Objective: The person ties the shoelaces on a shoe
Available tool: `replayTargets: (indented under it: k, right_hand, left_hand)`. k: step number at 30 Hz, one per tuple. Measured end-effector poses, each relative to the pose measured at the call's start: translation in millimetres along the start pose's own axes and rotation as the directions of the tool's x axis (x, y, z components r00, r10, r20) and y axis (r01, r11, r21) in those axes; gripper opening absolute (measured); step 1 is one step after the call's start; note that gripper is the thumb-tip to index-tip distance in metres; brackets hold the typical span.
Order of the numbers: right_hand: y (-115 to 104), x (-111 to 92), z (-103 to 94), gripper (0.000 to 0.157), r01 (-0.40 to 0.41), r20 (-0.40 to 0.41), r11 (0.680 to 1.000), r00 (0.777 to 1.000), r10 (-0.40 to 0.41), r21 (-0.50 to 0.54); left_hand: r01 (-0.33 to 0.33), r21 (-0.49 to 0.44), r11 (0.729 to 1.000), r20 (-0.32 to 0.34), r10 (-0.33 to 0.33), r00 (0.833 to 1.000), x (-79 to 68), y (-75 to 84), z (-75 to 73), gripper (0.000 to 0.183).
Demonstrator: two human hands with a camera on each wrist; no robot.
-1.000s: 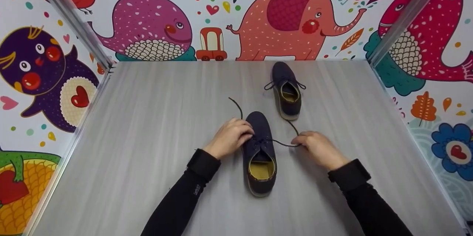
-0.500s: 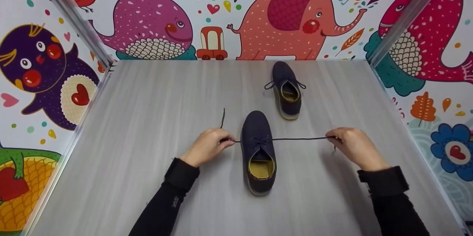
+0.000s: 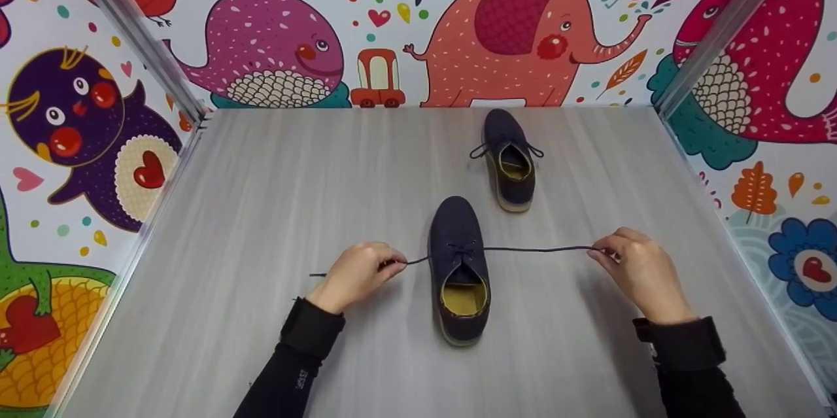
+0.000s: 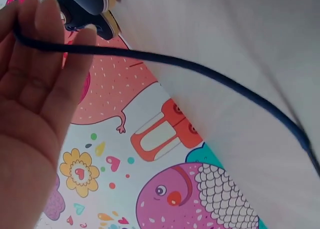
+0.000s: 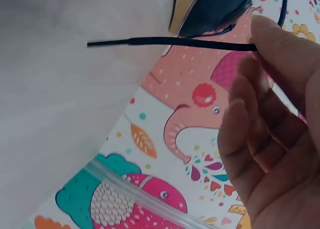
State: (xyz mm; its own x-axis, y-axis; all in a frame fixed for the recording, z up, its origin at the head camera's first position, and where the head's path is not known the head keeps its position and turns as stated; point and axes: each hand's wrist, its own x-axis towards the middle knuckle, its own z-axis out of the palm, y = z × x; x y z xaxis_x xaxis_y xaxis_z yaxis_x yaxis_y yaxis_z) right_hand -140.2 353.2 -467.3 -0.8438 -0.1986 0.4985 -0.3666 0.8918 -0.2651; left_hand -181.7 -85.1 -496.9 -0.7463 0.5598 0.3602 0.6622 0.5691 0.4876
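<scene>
A navy shoe (image 3: pixel 457 228) with a yellowish insole stands upright on the grey surface, toe pointing away. From its sides a dark shoelace (image 3: pixel 536 250) runs out both ways. To the left of the shoe, my left hand (image 3: pixel 359 274) pinches one length of lace; its loose end sticks out behind the hand. The left wrist view shows that lace (image 4: pixel 190 65) trailing from the fingers in a curve. Farther off on the right, my right hand (image 3: pixel 644 271) pinches the other length near its end. In the right wrist view, the lace tip (image 5: pixel 110 42) juts past thumb and fingertips.
A second navy shoe (image 3: pixel 503 127), its lace tied in a bow, stands farther back and slightly right. Cartoon-printed walls (image 3: pixel 392 19) border the grey surface (image 3: pixel 288 176) at the back and both sides, with metal strips (image 3: pixel 131 25) at the corners.
Both hands have moved apart from near the shoe, each drawing a lace length outward. Over the last half second, the left hand has shifted slightly left and nearer, its loose lace end swinging backward.
</scene>
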Motion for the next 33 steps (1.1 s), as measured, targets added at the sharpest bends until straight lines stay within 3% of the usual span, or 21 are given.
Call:
replayTargets:
  k: [7,14,22,27,33]
  right_hand:
    - [-31,4,9.5,0.011,-0.016,0.006,0.986,1.000,0.015,0.166]
    - [-67,13,8.4,0.016,-0.007,0.026,0.923,1.000,-0.004,0.384]
    - [-111,31,10.4,0.017,0.147,-0.053,0.844,0.989,-0.140,0.515]
    - [-130,44,18.8,0.017,0.218,-0.070,0.824,0.975,-0.213,0.523]
    - [-139,58,30.3,0.017,0.344,-0.100,0.813,0.936,-0.339,0.470]
  left_hand:
    - [-0.025,-0.027,0.999,-0.059,0.023,0.998,10.0,12.1,12.5,0.008]
    - [-0.086,-0.028,0.996,-0.109,0.083,0.991,21.9,24.5,14.1,0.009]
    - [-0.152,-0.039,0.988,-0.134,0.146,0.980,29.5,34.9,10.5,0.009]
    - [-0.176,-0.044,0.983,-0.147,0.168,0.975,32.5,37.9,9.2,0.009]
    - [-0.203,-0.037,0.979,-0.175,0.194,0.965,35.5,40.8,5.5,0.008]
